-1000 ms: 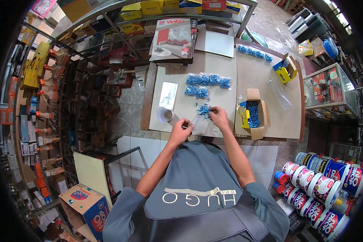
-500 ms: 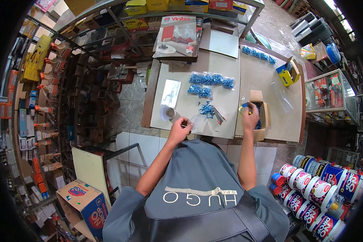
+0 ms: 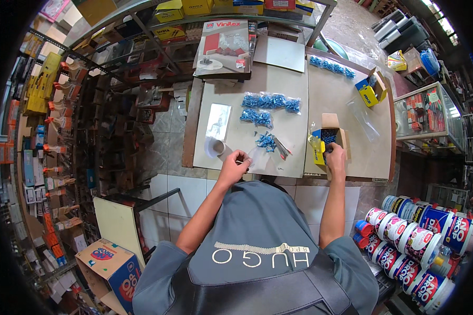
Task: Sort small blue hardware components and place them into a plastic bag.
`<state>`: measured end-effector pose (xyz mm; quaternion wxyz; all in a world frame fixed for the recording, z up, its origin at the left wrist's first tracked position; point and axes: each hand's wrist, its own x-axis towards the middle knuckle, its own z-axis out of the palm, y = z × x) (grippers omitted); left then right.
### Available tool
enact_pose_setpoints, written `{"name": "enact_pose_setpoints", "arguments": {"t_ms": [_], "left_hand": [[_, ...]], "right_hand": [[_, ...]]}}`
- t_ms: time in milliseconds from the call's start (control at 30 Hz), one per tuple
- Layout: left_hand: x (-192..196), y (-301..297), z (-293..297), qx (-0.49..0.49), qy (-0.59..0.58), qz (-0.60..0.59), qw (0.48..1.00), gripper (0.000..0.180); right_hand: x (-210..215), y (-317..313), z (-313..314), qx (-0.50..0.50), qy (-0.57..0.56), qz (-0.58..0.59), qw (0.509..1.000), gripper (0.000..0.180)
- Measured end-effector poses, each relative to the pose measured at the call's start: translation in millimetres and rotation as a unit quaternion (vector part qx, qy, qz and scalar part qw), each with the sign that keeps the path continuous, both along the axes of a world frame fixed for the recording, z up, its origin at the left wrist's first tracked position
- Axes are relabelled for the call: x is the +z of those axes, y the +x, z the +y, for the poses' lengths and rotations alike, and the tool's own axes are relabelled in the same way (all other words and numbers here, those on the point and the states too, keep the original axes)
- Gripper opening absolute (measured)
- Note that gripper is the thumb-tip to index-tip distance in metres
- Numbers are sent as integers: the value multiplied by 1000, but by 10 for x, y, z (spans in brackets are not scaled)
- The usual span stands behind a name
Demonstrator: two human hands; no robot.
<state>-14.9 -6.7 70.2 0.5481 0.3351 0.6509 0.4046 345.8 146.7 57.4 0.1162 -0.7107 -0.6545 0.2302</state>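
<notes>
My left hand rests at the near edge of the light table, its fingers closed on a small clear plastic bag. My right hand reaches into an open cardboard box holding small blue parts; what its fingers do inside is hidden. A loose heap of blue parts lies between the hands. Beyond it lie filled clear bags of blue parts. A roll of tape stands left of my left hand.
A yellow and blue box and a row of blue bags sit at the far right of the table. Shelves of goods line the left. Stacked paint cans stand at lower right, a cardboard carton at lower left.
My right hand moved from the heap of blue parts rightward into the open cardboard box. My left hand stayed near the table's edge with the bag.
</notes>
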Motion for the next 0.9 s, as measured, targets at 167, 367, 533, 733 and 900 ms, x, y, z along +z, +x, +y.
{"name": "enact_pose_setpoints", "arguments": {"t_ms": [167,367,533,733,900], "left_hand": [[-46,10,-28,5,1,-7,1000,16],[-36,37,-34,3,-2,-13,1000,16],[-8,70,-26,-3,-9,-6,1000,16],[-15,95,-21,5,-4,-17,1000,17],[-45,90,-63,6,-2,-21,1000,16]], "right_hand": [[-29,-36,14,-28,-32,20,999,27],[-171,34,-41,1,80,-27,996,29],[-122,42,39,5,18,-18,1000,32],[-137,39,28,2,-4,-15,1000,30],[-83,58,105,25,-33,-46,998,35]]}}
